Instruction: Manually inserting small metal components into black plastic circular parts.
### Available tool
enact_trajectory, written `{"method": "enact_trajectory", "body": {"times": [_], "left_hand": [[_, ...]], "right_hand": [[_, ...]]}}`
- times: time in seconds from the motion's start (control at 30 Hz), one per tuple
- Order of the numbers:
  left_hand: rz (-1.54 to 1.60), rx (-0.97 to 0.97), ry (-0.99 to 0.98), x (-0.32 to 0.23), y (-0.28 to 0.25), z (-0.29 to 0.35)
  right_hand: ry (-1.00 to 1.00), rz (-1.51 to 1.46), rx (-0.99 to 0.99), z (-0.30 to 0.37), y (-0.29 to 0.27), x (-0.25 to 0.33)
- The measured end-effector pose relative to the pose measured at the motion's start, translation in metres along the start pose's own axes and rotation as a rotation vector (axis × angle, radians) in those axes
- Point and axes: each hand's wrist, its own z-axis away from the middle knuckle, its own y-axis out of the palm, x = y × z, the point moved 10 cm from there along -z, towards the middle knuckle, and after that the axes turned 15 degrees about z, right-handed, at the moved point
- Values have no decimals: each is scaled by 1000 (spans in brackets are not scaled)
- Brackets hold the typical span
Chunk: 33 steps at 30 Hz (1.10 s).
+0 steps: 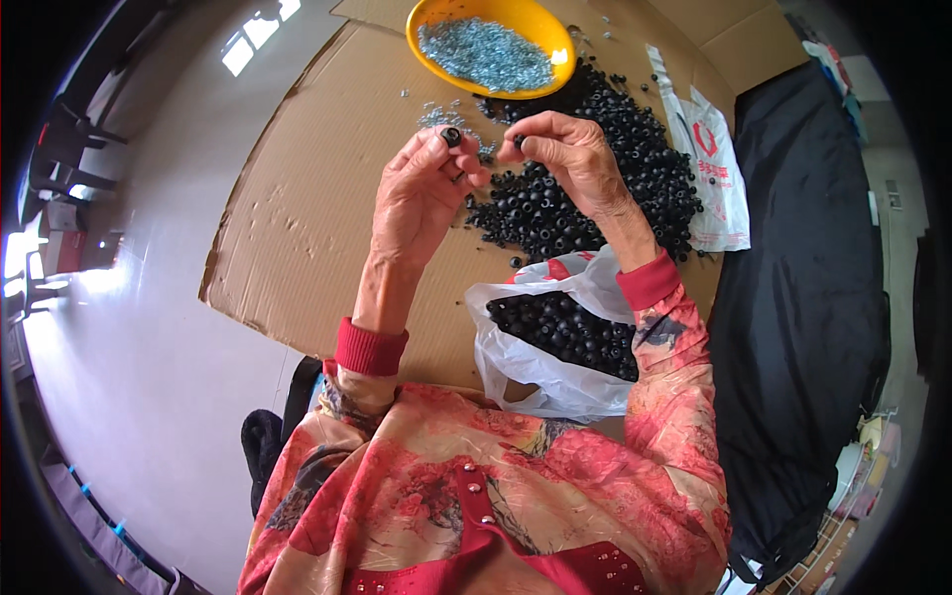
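Observation:
My left hand (417,188) is closed, pinching a small round black part with a hole (451,137) between thumb and forefinger. A hand's width away, my right hand (570,159) pinches another small dark piece (519,142), mostly covered by the fingertips. Under and beyond my right hand spreads a pile of round black parts (555,213), many with holes. Small silvery-blue pieces (436,116) lie loose behind my left hand; more of them (486,55) fill a yellow bowl (421,64) at the far side.
A white plastic bag (506,372) holding more black parts lies open close to my body. Flat cardboard (288,198) covers the work surface. Another white bag with red print (719,193) is on the right, beside a large black cloth cover (793,288).

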Motion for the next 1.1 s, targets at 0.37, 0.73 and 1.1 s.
{"method": "enact_trajectory", "body": {"times": [0.37, 0.73, 1.1], "left_hand": [[-33, -5, -51, 20, 39, 11], [-36, 0, -42, 19, 46, 18], [64, 15, -62, 22, 46, 20]], "right_hand": [[-163, -392, 46, 10, 16, 53], [-260, 249, -63, 24, 20, 102], [-425, 585, -82, 31, 35, 139]]}}
